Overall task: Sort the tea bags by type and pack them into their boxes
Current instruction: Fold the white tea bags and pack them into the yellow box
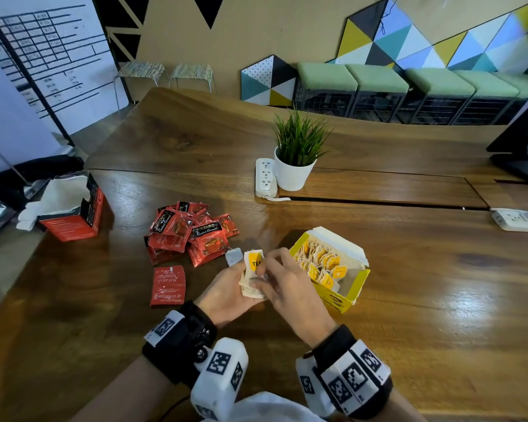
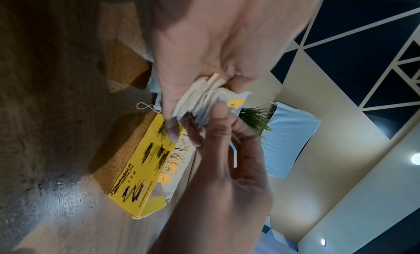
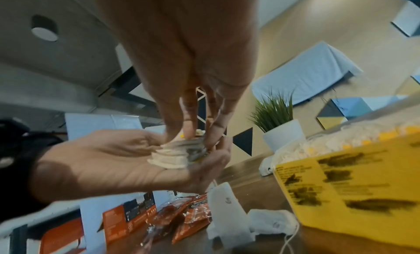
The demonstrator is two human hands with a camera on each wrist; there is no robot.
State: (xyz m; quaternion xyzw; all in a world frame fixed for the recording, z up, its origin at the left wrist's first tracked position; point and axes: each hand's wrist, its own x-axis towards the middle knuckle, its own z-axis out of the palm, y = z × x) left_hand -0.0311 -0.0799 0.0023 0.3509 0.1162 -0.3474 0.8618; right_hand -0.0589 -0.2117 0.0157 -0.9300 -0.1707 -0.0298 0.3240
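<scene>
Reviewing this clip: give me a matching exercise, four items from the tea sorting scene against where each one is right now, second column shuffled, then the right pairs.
Things:
1. stack of yellow-tag tea bags
2. red sachets
3. yellow box
4. red box

Places:
A. far left of the table, open
B. held between both hands
C. heaped mid-table, left of the hands
D. right of the hands, partly filled

Pairs: 1-B, 2-C, 3-D, 4-A

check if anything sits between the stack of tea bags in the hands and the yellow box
Nothing visible does. The stack of tea bags, held by the left hand and right hand, is right beside the open yellow box; only bare table lies nearby.
</scene>
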